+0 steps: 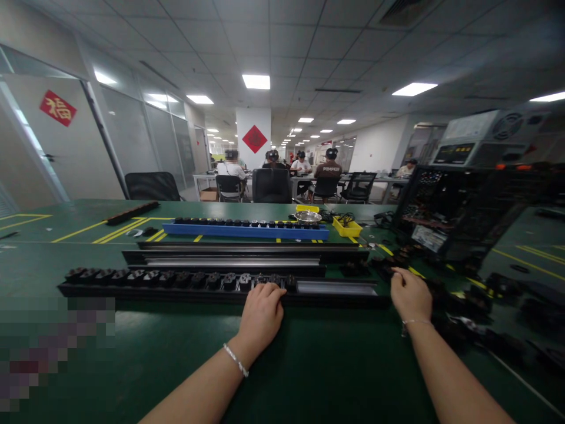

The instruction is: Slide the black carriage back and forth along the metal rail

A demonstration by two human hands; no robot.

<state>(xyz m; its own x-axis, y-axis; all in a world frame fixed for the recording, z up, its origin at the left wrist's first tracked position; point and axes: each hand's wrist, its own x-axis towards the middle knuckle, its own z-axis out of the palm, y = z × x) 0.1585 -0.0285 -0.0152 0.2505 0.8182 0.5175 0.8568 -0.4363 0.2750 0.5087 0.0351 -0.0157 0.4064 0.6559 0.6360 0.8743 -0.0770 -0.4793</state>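
A long black power strip rail (335, 288) lies across the green bench in front of me, filled with several black socket modules (176, 278) along its left part. My left hand (261, 315) rests on the rail, fingers curled down over the last sockets near its middle. My right hand (410, 294) is at the rail's right end, fingers curled beside a pile of loose black socket parts (468, 294); what it holds, if anything, is hidden. Both wrists wear thin bracelets.
A second black rail (229, 256) and a blue strip with sockets (247, 229) lie farther back. Yellow trays (346, 225) and a metal bowl (308, 216) stand behind. An open computer case (459, 212) sits at right. Several people sit at far tables.
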